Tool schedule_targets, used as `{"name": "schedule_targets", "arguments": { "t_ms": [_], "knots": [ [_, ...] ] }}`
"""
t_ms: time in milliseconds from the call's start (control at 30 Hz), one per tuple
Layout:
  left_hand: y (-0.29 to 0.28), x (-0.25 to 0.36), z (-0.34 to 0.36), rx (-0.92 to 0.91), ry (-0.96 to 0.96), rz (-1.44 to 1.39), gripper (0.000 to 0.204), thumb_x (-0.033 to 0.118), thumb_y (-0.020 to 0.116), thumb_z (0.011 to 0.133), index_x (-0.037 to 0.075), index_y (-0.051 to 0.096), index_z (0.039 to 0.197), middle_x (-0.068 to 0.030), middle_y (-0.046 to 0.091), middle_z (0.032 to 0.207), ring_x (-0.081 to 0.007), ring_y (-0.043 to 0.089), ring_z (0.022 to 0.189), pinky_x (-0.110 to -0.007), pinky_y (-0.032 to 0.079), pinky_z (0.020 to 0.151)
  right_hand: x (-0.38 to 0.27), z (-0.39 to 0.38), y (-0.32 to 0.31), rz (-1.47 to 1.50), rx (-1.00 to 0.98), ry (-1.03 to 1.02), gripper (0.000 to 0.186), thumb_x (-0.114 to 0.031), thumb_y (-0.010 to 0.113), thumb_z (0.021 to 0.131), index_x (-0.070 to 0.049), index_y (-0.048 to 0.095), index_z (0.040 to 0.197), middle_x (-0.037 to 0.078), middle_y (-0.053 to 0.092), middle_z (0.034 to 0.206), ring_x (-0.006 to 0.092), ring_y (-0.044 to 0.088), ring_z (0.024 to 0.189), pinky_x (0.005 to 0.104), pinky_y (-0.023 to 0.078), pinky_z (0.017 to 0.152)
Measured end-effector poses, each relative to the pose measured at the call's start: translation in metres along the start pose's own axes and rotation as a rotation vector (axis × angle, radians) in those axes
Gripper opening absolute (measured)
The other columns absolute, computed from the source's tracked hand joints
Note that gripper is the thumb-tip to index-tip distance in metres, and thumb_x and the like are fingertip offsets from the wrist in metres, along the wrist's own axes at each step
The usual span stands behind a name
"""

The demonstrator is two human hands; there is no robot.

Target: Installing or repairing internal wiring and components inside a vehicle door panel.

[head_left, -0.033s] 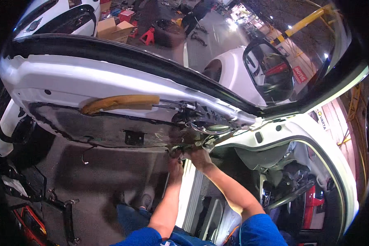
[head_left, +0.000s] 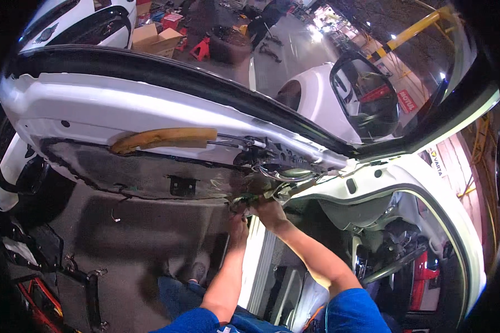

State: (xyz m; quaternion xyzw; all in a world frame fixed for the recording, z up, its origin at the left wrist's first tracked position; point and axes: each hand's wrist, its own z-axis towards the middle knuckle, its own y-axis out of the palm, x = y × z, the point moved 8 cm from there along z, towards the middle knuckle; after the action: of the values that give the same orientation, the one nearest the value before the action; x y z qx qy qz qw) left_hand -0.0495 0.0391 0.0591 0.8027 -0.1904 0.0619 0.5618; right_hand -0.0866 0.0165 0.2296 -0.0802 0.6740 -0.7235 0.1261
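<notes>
An opened white car door (head_left: 89,97) stretches across the view, its trim off, with a grey sheet (head_left: 111,166), a yellow foam piece (head_left: 161,139) and a dark mechanism with cables (head_left: 283,164). At the lower edge of the door, below that mechanism, my left hand (head_left: 240,213) has its fingers closed on something small that I cannot make out. Beside it on the right, my right hand (head_left: 269,213) reaches up to the same edge, fingers bent and partly hidden among dark parts and wiring, so what it holds is unclear.
The white door frame (head_left: 433,200) curves at the right. Behind the door stand another white car (head_left: 311,100), a cardboard box (head_left: 155,41), red stands (head_left: 200,49) and a tire (head_left: 230,44). Black metal gear (head_left: 83,277) and a red item (head_left: 36,299) are at the lower left.
</notes>
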Motion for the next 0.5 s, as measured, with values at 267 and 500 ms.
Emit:
{"name": "schedule_targets", "arguments": {
  "t_ms": [267, 500],
  "knots": [
    [-0.029, -0.021, 0.006, 0.078, -0.088, -0.205, 0.023, 0.009, 0.054, 0.084, 0.007, 0.056, 0.107, -0.0002, 0.057, 0.096, -0.0118, 0.053, 0.085, -0.027, 0.04, 0.076, -0.02, 0.02, 0.072, -0.277, -0.623, -0.222, 0.026, -0.022, 0.055, 0.076, -0.018, 0.063, 0.1, 0.007, 0.063, 0.1, 0.0226, 0.059, 0.096, 0.0341, 0.046, 0.082],
    [0.009, 0.031, -0.024, -0.167, 0.396, 1.122, 0.03, 0.001, 0.048, 0.082, 0.005, 0.054, 0.11, -0.0166, 0.055, 0.104, -0.0275, 0.053, 0.098, -0.034, 0.042, 0.082, -0.042, 0.006, 0.011, -0.097, -0.092, -0.49, 0.034, -0.012, 0.053, 0.074, -0.01, 0.059, 0.107, 0.021, 0.054, 0.112, 0.0324, 0.056, 0.102, 0.0424, 0.047, 0.083]
  ]
}}
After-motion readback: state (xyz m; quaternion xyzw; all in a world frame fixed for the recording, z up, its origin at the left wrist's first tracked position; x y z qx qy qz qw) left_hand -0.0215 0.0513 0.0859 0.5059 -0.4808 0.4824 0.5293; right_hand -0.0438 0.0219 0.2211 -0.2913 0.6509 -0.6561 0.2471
